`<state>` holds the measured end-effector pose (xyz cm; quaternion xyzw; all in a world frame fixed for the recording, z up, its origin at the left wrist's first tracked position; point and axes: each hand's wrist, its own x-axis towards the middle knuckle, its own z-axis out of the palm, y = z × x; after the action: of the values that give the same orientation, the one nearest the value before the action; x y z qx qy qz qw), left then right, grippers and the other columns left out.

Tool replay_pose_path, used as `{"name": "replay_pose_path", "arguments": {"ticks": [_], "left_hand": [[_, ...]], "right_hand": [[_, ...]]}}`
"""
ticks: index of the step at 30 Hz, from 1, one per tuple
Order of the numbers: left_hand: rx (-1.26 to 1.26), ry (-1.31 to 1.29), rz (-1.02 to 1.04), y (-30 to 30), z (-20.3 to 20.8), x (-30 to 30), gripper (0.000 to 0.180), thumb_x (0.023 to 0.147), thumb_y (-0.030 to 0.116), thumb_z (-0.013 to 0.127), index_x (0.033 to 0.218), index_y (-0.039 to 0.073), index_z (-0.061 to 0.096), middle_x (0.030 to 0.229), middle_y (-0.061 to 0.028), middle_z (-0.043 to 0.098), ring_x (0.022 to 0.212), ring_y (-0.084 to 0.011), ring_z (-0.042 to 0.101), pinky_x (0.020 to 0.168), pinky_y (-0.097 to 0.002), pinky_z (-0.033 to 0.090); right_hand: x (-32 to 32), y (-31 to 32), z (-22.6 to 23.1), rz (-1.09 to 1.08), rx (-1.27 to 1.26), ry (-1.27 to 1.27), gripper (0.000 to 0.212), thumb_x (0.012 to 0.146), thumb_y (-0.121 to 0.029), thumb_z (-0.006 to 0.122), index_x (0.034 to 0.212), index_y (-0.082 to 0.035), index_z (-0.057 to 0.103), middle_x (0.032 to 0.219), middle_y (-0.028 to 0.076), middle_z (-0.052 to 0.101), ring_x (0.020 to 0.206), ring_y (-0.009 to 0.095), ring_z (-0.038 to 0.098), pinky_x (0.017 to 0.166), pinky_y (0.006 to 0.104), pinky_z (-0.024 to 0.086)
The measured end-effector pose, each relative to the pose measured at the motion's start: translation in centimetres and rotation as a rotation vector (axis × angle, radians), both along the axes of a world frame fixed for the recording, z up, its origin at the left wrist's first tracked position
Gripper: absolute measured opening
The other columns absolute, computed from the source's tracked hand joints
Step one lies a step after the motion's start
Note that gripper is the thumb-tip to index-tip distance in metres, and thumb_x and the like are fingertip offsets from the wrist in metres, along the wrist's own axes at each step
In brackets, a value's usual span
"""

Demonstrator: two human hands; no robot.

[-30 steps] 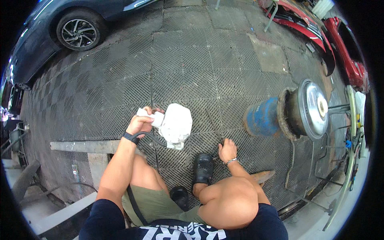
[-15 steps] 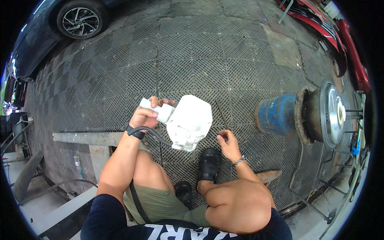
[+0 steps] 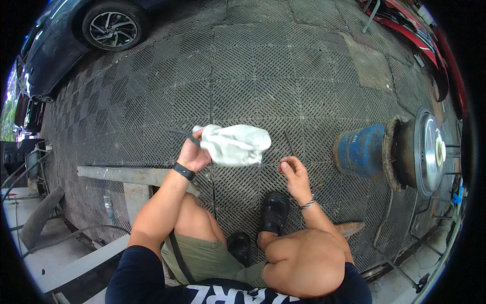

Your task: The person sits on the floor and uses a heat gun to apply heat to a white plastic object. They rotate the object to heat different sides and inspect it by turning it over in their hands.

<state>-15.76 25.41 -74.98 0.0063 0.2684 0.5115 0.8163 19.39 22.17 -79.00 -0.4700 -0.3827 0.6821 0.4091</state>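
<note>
A white plastic housing [image 3: 235, 147] with a bulky head and a short neck hangs over the floor in front of me. My left hand [image 3: 192, 152] is closed around its neck end. A dark cable [image 3: 181, 133] runs from the neck end out over that hand toward the left. The housing is tipped edge-on, and motion blurs its near side. To its right, apart from it, my right hand [image 3: 295, 175] is in the air with thumb and fingers drawn together. Anything pinched there is too small or hidden to make out.
At the right, a blue gas cylinder [image 3: 359, 152] stands beside a lidded metal pot [image 3: 428, 152]. A dark car [image 3: 61, 50] is parked at the far left, red body panels [image 3: 415, 40] at the far right. A long beam [image 3: 121, 175] lies left of my legs, on ribbed mats [image 3: 253, 91].
My left hand has turned the white housing, so its broad many-sided face no longer shows. The cable has swung from below the housing to the hand's left. My right hand stays nearly the same.
</note>
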Motion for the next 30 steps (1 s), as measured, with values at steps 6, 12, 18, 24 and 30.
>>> {"name": "replay_pose_path", "arguments": {"ticks": [6,12,18,24,30], "left_hand": [[-0.105,-0.017,0.176,0.5,-1.7,-0.8,0.037,0.108,0.028,0.045,0.130,0.003,0.060,0.129,-0.0114,0.068,0.112,-0.0256,0.069,0.091,-0.0353,0.062],[-0.124,0.043,0.168,0.8,-1.8,-0.2,0.035,0.108,0.031,0.045,0.127,0.007,0.062,0.123,-0.0057,0.070,0.108,-0.0198,0.070,0.089,-0.0330,0.062],[-0.030,-0.051,0.055,0.3,-2.1,-0.3,0.035,0.102,0.037,0.057,0.120,0.009,0.067,0.122,-0.0062,0.072,0.109,-0.0199,0.070,0.085,-0.0331,0.062],[-0.072,-0.009,0.003,0.1,-0.6,1.0,0.047,0.094,0.049,0.062,0.121,0.010,0.067,0.129,-0.0143,0.068,0.123,-0.0349,0.062,0.108,-0.0547,0.048],[-0.019,-0.138,-0.033,0.1,-1.5,1.0,0.057,0.092,0.052,0.063,0.123,0.005,0.066,0.134,-0.0188,0.064,0.128,-0.0420,0.057,0.113,-0.0603,0.040]], "right_hand": [[-0.5,-0.5,0.9,0.013,0.024,-0.007,0.015,0.102,-0.013,0.063,0.110,0.000,0.063,0.104,0.004,0.065,0.094,0.012,0.064,0.086,0.0293,0.053],[-0.4,-1.5,0.4,-0.022,0.036,-0.015,0.014,0.102,-0.013,0.064,0.108,0.001,0.063,0.100,0.004,0.066,0.091,0.013,0.064,0.085,0.0289,0.053],[-0.6,-1.9,0.6,0.019,0.048,-0.032,0.017,0.102,-0.017,0.064,0.109,-0.001,0.064,0.098,0.003,0.066,0.090,0.012,0.063,0.085,0.0286,0.052],[-0.6,-2.8,0.3,0.021,0.107,-0.130,0.017,0.098,-0.015,0.068,0.105,0.000,0.065,0.098,0.005,0.068,0.087,0.014,0.065,0.081,0.0290,0.052],[-0.2,0.1,6.7,-0.001,1.149,-0.615,0.030,0.077,-0.016,0.084,0.103,-0.011,0.071,0.094,0.003,0.063,0.079,0.023,0.060,0.074,0.0383,0.047]]}}
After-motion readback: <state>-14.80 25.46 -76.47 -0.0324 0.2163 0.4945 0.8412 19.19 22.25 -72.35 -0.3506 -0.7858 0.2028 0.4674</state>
